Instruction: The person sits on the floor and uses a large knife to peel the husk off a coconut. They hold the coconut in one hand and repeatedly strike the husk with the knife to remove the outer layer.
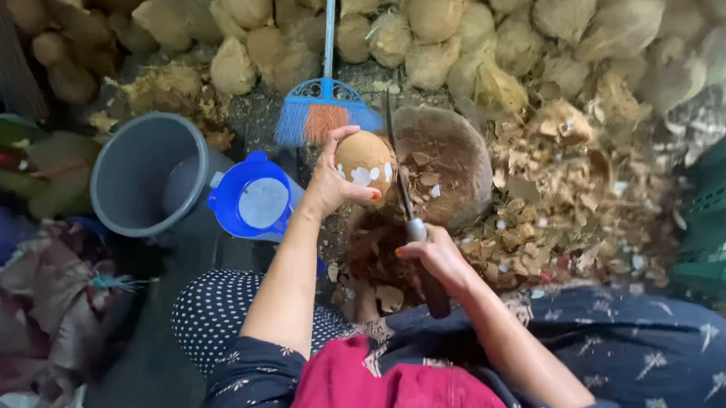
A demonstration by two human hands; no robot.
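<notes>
A heap of husked coconuts (504,37) lies beyond the round wooden chopping block (452,155). Left of the block stand a grey bucket (137,176) and a blue jug (251,198). The left hand (331,182), its grip wrapped around a peeled coconut (365,163), holds it raised at the block's near-left edge. The right hand (435,257) is nearer the body, its grip closed on a knife (405,198) whose blade runs up past the coconut's right side.

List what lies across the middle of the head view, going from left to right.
Grey bucket → blue jug → left hand holding a peeled coconut → knife gripped by the right hand → round chopping block → heap of husk scraps → green crate.
</notes>
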